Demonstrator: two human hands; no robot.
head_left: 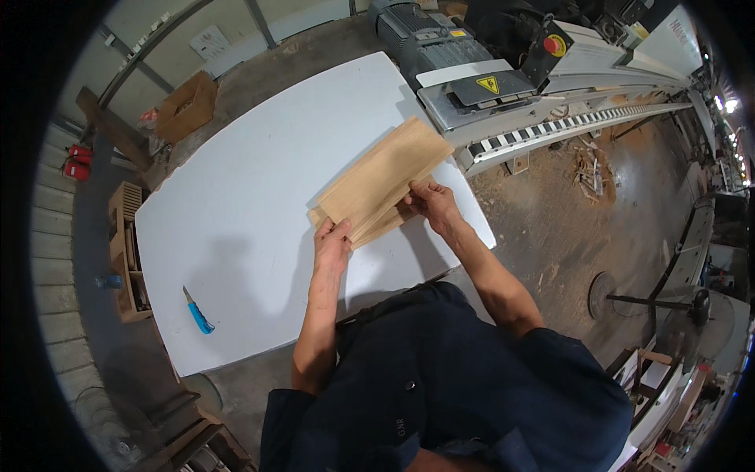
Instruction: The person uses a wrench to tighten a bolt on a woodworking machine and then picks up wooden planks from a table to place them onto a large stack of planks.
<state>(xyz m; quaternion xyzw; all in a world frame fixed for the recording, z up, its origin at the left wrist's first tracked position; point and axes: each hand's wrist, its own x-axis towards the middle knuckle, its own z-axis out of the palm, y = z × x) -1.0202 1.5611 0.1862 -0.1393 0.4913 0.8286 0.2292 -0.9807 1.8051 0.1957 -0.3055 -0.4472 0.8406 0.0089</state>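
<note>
Several thin light-brown wooden boards [387, 171] overlap in a loose stack above the white table [259, 173]. My left hand [333, 244] grips their near left corner, thumb on top. On the near right edge, the fingers of my right hand [431, 201] are pinched round the boards. A lower board [387, 224] shows beneath the top ones, fanned out toward me. Whether that lower one is held or rests on the table I cannot tell. Away to the left on the table lies a blue-handled knife [199, 316], its blade pointing away from me.
A machine with a grey motor [421, 43], a red stop button [554, 45] and a slatted conveyor [566, 130] adjoins the table's far right. A cardboard box [186, 106] stands on the floor beyond the far left edge. Wood scraps [591, 169] litter the floor at right.
</note>
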